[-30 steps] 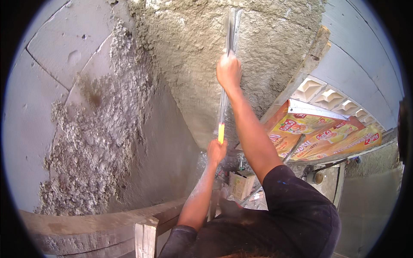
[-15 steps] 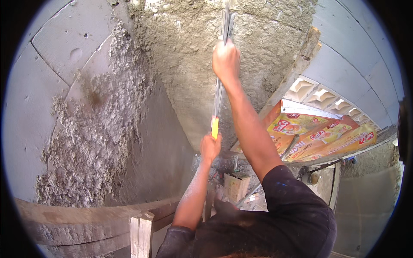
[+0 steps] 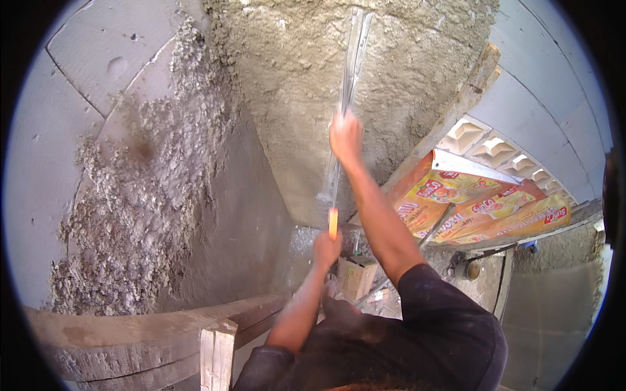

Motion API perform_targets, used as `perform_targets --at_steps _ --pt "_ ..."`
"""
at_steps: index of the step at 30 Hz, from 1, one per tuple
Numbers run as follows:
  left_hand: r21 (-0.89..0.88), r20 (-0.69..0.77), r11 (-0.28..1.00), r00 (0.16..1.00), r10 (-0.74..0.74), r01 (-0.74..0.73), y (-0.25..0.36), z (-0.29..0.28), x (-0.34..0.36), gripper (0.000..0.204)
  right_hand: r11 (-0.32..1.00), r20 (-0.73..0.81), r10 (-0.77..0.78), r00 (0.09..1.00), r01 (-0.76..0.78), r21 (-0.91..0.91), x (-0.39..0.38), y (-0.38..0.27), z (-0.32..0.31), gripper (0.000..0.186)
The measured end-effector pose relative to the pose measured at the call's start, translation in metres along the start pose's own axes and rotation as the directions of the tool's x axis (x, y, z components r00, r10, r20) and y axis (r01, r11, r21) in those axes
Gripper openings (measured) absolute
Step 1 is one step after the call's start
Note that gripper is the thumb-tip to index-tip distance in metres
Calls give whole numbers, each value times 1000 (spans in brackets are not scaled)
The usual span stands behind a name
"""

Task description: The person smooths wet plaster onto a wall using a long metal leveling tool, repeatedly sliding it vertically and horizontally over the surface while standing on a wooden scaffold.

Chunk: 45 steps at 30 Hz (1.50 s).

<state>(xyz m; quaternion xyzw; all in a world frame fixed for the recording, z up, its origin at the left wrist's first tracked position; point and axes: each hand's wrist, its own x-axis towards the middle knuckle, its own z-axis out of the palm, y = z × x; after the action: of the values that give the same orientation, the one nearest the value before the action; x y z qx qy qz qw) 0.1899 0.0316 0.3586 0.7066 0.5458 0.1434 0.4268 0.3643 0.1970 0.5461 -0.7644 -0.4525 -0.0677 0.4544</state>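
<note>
Rough plastered wall (image 3: 293, 98), straightedge (image 3: 345, 98) top cut off

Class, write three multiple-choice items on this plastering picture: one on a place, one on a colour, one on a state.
1. Where is the right hand?
A. high on the long metal straightedge
B. on the wooden plank
C. on the orange bags

2. What colour is the straightedge's lower end cap, just above the left hand?
A. blue
B. orange
C. white

3. How does the straightedge stand against the wet plaster?
A. lying flat on the floor
B. level across the wall
C. nearly upright along the plastered face

Answers:
1 A: the hand grips the bar well above the cap.
2 B: the cap shows bright orange.
3 C: the bar runs top to bottom over the plaster.
</note>
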Motion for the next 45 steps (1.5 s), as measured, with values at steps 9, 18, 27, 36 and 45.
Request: perform_targets --at_steps 9,18,27,36,45 --pt "-20 -54 995 993 102 -103 47 -45 32 40 982 -86 177 980 -171 77 50 -43 -13 26" --pt "-100 126 994 991 -40 53 -23 9 -6 38 967 150 253 956 -256 3 -5 18 11 29" --pt "-41 7 995 996 -93 94 -61 16 -16 46 951 163 310 937 -302 -71 -49 29 32 28" --pt "-51 -88 993 991 104 -109 56 -46 43 48 963 -100 2 995 25 269 49 -87 -72 29" --pt "-28 46 994 993 -108 110 -3 11 20 45 992 51 128 990 -128 -4 6 9 22 29"
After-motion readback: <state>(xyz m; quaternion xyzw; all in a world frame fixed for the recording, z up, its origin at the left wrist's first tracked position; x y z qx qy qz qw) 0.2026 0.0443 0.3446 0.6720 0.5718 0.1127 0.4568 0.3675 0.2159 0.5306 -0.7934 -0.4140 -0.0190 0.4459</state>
